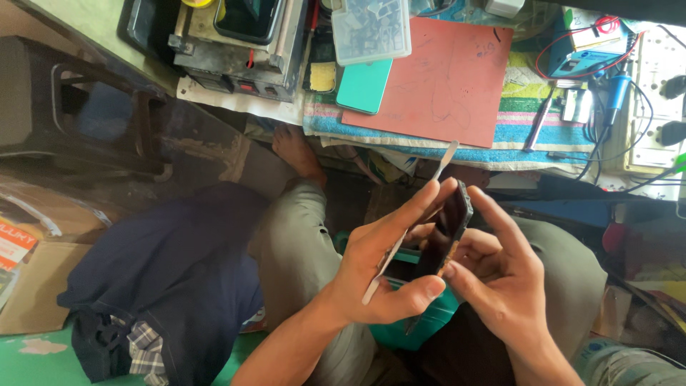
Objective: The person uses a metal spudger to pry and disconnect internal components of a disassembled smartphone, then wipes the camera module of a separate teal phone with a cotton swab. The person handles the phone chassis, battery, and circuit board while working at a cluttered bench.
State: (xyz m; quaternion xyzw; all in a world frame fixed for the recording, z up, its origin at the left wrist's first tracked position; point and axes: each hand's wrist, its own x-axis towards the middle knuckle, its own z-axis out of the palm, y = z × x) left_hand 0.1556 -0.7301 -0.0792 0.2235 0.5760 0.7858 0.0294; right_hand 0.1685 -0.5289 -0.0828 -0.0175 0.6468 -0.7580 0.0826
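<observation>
A person's own two bare hands meet low in the view, at about five o'clock from the centre, above their lap. The left hand (pixel 382 268) is wrapped around a dark phone (pixel 449 232) held on edge and tilted, with its fingers stretched up along one face and the thumb pressed across the lower end. The same hand also pins a thin flat metal pry tool (pixel 411 229) against the phone; the tool runs diagonally from seven o'clock up to one o'clock, its pale tip poking out above the fingertips. The right hand (pixel 500 275) grips the phone from the other side, forefinger laid along its upper edge and thumb near its lower corner, so both hands are grasping it. Under the hands sits a teal container (pixel 429 318), partly hidden. Grey trousers (pixel 300 250) cover the knees, and a dark blue cloth (pixel 179 271) lies at eight o'clock. At twelve o'clock, on the workbench, a salmon-red mat (pixel 443 78) rests on a striped towel (pixel 532 125), with a teal phone back (pixel 364 86) touching the mat's left edge and a clear plastic parts box (pixel 371 28) just above it.
</observation>
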